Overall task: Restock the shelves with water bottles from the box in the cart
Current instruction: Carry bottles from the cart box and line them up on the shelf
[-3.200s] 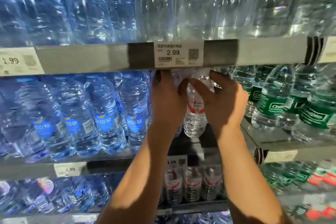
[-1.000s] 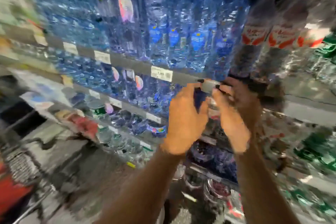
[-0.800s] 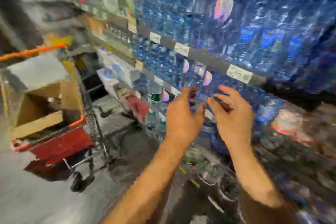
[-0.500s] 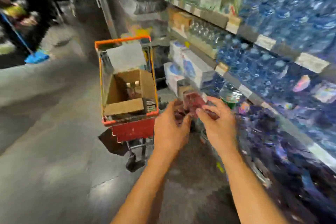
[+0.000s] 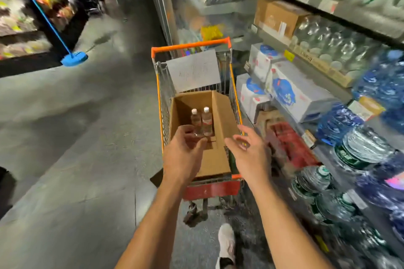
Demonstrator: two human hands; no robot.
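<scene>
A: Okay, progress first. How much is left?

B: Box in the cart looks nearly used up. Only two bottles visible inside: left bottle, right bottle, upright, touching, white caps, standing toward the far end of the box. Rest of the box floor I can see is bare cardboard.

A: Shelves?

B: Shelves along the right side are packed with bottled water, blurry though. Can't tell which slot these two go in. My read: most restocking is done, these two are left to fetch and place.

A: Hands?

B: Both arms stretched forward over the near end of the cart. Left hand is back-up, fingers loosely curled, tips close to the bottle bases in the picture, but holding nothing as far as I can see. Whether it touches the bottles, can't tell from this angle.

A: Right one?

B: Right hand is spread, fingers apart and relaxed, palm turned inward, over the box's right wall and the cart rim. Empty.

A: Anything else?

B: Paper sheet on the cart's far end, blue mop on the floor up left, a white shoe at the bottom.
</scene>
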